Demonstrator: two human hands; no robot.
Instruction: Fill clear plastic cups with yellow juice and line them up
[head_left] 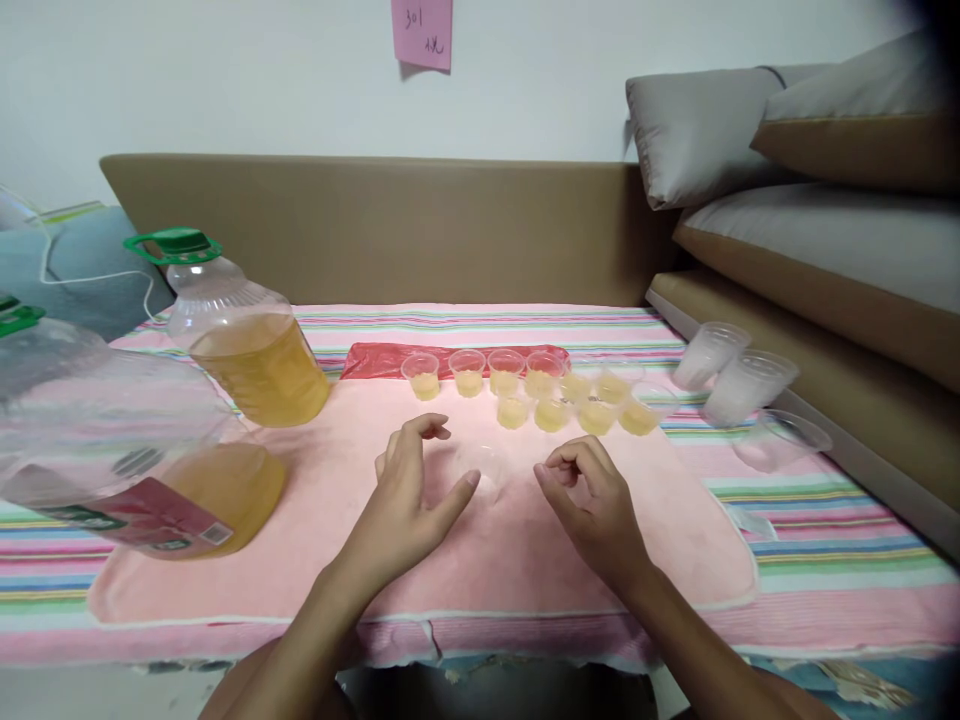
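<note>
An empty clear plastic cup (486,476) stands on the pink mat between my hands. My left hand (420,490) is just left of it, thumb and fingers spread; whether the thumb touches the cup wall I cannot tell. To the right, apart from the cup, my right hand (592,495) has its fingers curled in toward the thumb, with nothing visible in them. Behind the hands several small clear cups (513,412) with yellow liquid stand in two uneven rows.
Two large jugs of yellow liquid, a green-capped one (259,365) and a labelled one (225,490), are at left. Stacked clear cups (750,385) and a single cup (780,440) lie at right, beside cushions (825,250). A red plastic bag (382,360) lies behind.
</note>
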